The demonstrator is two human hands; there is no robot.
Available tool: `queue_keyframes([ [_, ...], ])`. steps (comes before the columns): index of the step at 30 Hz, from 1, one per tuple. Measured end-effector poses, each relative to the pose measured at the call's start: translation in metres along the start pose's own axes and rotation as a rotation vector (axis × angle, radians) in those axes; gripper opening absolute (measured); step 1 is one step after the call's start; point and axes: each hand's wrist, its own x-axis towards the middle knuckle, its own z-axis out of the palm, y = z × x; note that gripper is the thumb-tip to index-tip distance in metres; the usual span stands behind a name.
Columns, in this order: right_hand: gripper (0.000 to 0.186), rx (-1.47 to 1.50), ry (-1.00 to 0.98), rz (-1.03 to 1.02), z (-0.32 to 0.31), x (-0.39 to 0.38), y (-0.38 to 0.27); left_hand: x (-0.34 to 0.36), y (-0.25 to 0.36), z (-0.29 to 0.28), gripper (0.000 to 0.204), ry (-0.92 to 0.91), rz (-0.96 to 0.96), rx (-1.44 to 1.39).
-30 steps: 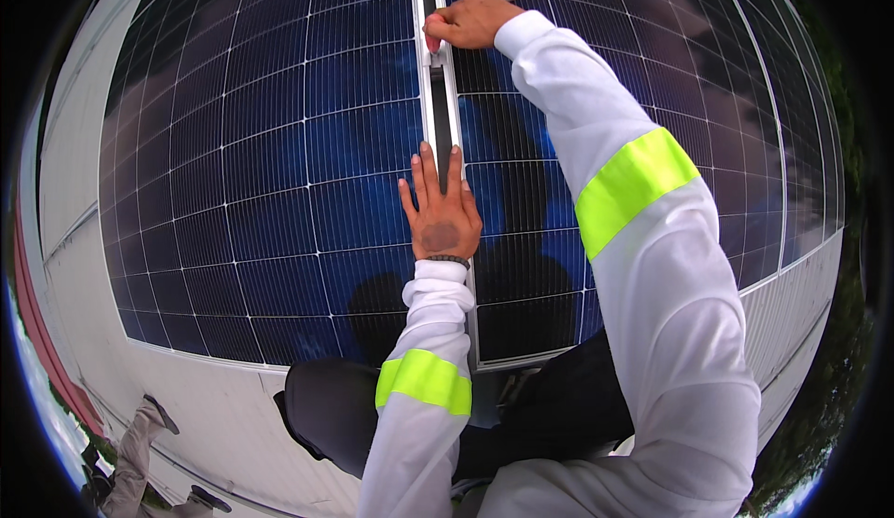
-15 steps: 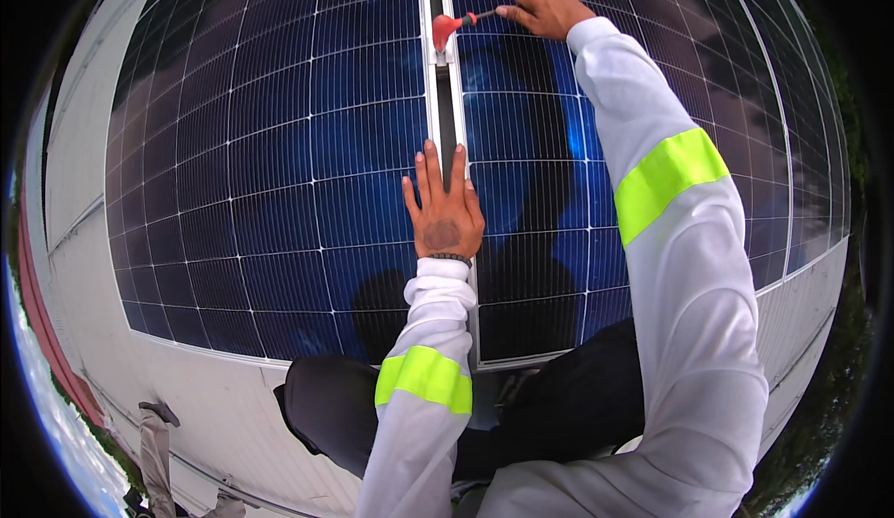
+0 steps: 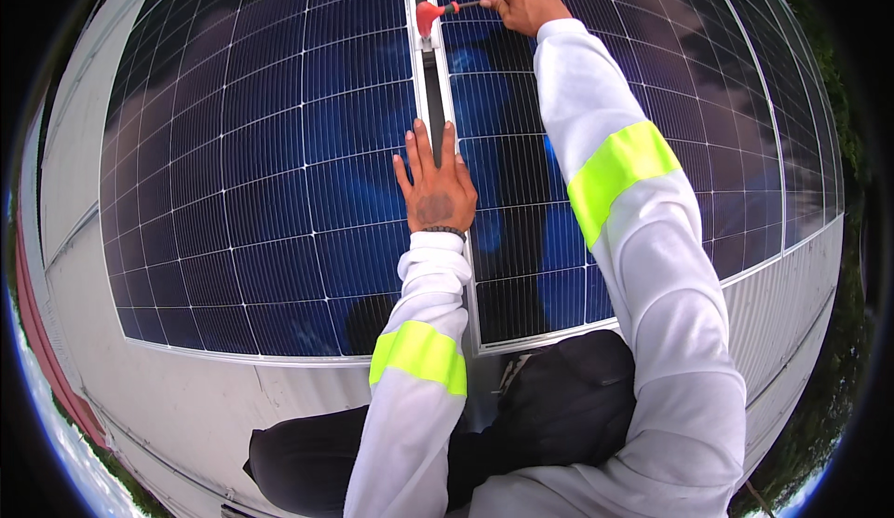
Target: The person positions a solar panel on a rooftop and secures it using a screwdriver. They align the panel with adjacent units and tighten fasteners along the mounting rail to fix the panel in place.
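Observation:
Ahead of me, my right hand (image 3: 527,8) closes around the thin metal shaft of a red-handled tool (image 3: 429,19). The red handle stands over a small metal clamp (image 3: 427,44) in the narrow gap between two solar panels. What the tool's lower end engages is hidden. Nearer to me, my left hand (image 3: 434,185) lies flat across the gap, fingers spread, holding nothing. Its fingertips rest by the frame edges of the left panel (image 3: 270,183) and the right panel (image 3: 498,169).
More dark panels (image 3: 810,136) continue on the right. Pale corrugated roofing (image 3: 214,383) borders the panels at the left and front. My bent leg (image 3: 568,392) is close to the panels' near edge. Trees (image 3: 819,406) and sky show at the rim.
The right hand has pulled in slightly left, its arm swinging inward, with the shaft still held. The left hand remains flat on the panels. A person's legs at lower left have left the view.

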Motion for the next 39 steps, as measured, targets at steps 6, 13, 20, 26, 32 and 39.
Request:
queue_keyframes([
  [6,0.065,0.037,-0.075,0.211,-0.011,-0.039,-0.023,-0.001,-0.001,0.004,0.052,0.048,0.007,-0.04],
  [13,0.07,-0.005,-0.111,0.407,-0.038,-0.083,-0.069,-0.002,-0.004,0.008,0.053,0.104,0.029,-0.092],
  [20,0.061,0.097,-0.128,0.605,-0.044,-0.113,-0.114,0.0,-0.006,0.009,0.053,0.083,0.042,-0.096],
  [26,0.063,0.2,-0.199,0.514,-0.041,-0.11,-0.088,-0.001,-0.005,0.007,0.051,0.049,0.019,-0.081],
  [32,0.067,0.464,-0.12,0.552,-0.035,-0.091,-0.043,-0.001,-0.002,0.002,0.053,0.025,0.012,-0.029],
  [39,0.046,1.659,0.097,0.452,-0.062,-0.162,-0.02,0.049,-0.066,-0.066,0.062,-0.704,0.153,-0.236],
])
